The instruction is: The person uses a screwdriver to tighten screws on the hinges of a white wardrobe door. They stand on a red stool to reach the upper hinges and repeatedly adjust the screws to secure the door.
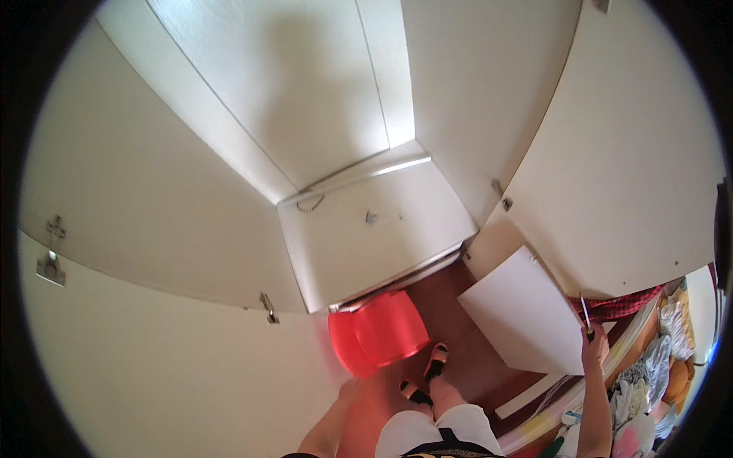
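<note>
Hanging open at far left, a pale door (pixel 168 351) bears metal hinges (pixel 51 267) that could snag a sleeve. Low beside it is the left hand (pixel 350 393), its fingers too blurred to tell whether they are closed on anything. Next to it a glossy red seat (pixel 389 332), probably light and slippery, stands against the cabinet base (pixel 412 244), crowding the 2 feet (pixel 416 392). Farther right, a white panel (pixel 527 313) leans at a slant; it looks stiff, broad and awkward, best taken by 2 opposite edges, as its smooth face gives little purchase. Just beside its right edge is a slim tool (pixel 586 311) with a metal shaft, likely light and rigid, best held by its dark handle, where the right hand (pixel 594 351) is wrapped around it. Piled clothes (pixel 649 374) narrow the space at far right.
</note>
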A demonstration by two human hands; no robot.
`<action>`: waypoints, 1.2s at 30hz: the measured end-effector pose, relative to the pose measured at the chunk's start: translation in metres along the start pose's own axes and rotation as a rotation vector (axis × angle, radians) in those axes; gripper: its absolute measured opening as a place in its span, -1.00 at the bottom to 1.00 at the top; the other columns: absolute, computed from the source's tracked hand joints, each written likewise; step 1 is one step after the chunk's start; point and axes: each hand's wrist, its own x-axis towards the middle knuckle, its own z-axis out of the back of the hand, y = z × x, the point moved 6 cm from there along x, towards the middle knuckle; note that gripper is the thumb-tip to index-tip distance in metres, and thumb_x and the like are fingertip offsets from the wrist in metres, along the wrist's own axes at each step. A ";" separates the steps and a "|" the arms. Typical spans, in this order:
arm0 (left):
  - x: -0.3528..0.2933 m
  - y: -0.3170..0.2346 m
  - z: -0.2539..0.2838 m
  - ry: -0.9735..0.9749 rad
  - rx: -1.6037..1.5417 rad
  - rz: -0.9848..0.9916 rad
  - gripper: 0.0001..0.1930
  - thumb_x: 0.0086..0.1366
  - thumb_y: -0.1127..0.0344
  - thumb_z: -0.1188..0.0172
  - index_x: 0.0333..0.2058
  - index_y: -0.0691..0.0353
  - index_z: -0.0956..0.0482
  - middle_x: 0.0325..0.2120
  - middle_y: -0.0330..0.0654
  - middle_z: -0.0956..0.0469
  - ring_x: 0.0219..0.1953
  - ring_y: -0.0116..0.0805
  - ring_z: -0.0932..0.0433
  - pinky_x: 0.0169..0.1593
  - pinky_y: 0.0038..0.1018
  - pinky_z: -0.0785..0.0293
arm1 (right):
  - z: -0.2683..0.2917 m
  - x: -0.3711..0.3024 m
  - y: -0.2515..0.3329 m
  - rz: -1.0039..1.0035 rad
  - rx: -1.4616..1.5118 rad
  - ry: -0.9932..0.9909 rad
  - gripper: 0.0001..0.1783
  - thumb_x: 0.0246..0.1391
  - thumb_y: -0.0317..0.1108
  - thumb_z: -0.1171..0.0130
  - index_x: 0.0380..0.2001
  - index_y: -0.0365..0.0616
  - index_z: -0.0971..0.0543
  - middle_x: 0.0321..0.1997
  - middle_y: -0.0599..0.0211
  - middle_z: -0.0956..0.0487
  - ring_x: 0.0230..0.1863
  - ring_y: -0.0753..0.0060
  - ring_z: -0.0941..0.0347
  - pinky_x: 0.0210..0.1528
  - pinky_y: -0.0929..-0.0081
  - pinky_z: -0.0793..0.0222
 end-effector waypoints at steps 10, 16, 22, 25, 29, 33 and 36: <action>-0.066 -0.003 0.014 0.005 -0.991 0.266 -0.77 0.21 0.38 -0.20 -0.16 0.30 -0.54 -0.38 -0.06 -0.62 -0.37 -0.33 -0.62 -0.32 -0.46 -0.56 | 0.007 0.016 0.081 0.077 0.448 -0.051 -0.60 -0.03 -0.02 -0.28 -0.25 -0.09 -0.61 -0.44 0.02 -0.59 -0.36 -0.09 -0.54 -0.32 0.12 -0.41; -0.064 -0.002 0.053 -0.064 -0.693 0.197 -0.75 0.21 0.29 -0.24 -0.14 0.21 -0.56 -0.33 -0.13 -0.65 -0.38 -0.41 -0.62 -0.34 -0.47 -0.56 | 0.043 0.013 0.161 0.183 0.462 0.097 -0.64 0.00 -0.03 -0.27 -0.23 -0.01 -0.61 -0.59 0.13 -0.54 -0.50 0.01 -0.50 -0.44 0.18 -0.34; -0.030 -0.016 0.164 -0.295 -0.371 -0.031 -0.66 0.12 0.16 -0.29 -0.14 0.15 -0.58 -0.36 -0.12 -0.65 -0.32 -0.28 -0.63 -0.25 -0.39 -0.55 | 0.025 0.001 0.186 0.082 0.714 0.305 -0.54 0.02 -0.03 -0.25 -0.02 0.07 -0.57 -0.55 0.38 -0.62 -0.48 0.41 -0.55 -0.33 0.40 -0.42; -0.008 -0.075 0.254 -0.362 -0.403 -0.096 -0.69 0.15 0.20 -0.27 -0.14 0.15 -0.59 -0.37 -0.13 -0.65 -0.33 -0.30 -0.63 -0.22 -0.41 -0.54 | 0.020 0.008 0.215 0.064 0.774 0.346 -0.51 0.05 -0.08 -0.25 0.05 0.04 -0.53 -0.51 0.36 -0.64 -0.45 0.46 -0.58 -0.31 0.46 -0.44; 0.026 -0.111 0.374 -0.537 -0.461 -0.309 -0.75 0.20 0.28 -0.22 -0.15 0.19 -0.59 -0.37 -0.13 -0.65 -0.32 -0.33 -0.63 -0.21 -0.43 -0.53 | 0.036 0.031 0.297 0.037 1.072 0.435 -0.54 0.08 -0.19 -0.23 0.04 -0.14 -0.51 -0.56 0.36 -0.58 -0.47 0.57 -0.53 -0.35 0.57 -0.42; 0.054 -0.189 0.547 -0.908 -0.259 -0.572 -0.80 0.22 0.29 -0.21 -0.22 0.23 -0.61 -0.36 -0.09 -0.65 -0.32 -0.24 -0.64 -0.18 -0.42 -0.52 | 0.037 0.097 0.396 0.288 1.390 0.373 -0.60 0.20 -0.38 -0.07 0.09 -0.27 -0.42 -0.53 0.32 -0.55 -0.47 0.55 -0.49 -0.37 0.59 -0.41; 0.044 -0.251 0.688 -1.145 -0.259 -0.670 -0.84 0.22 0.34 -0.18 -0.25 0.21 -0.63 -0.33 -0.10 -0.64 -0.25 -0.19 -0.60 -0.09 -0.37 -0.44 | 0.123 0.124 0.492 0.362 1.358 0.453 -0.62 0.22 -0.35 -0.06 0.08 -0.24 -0.43 -0.55 0.34 -0.56 -0.48 0.57 -0.50 -0.37 0.60 -0.41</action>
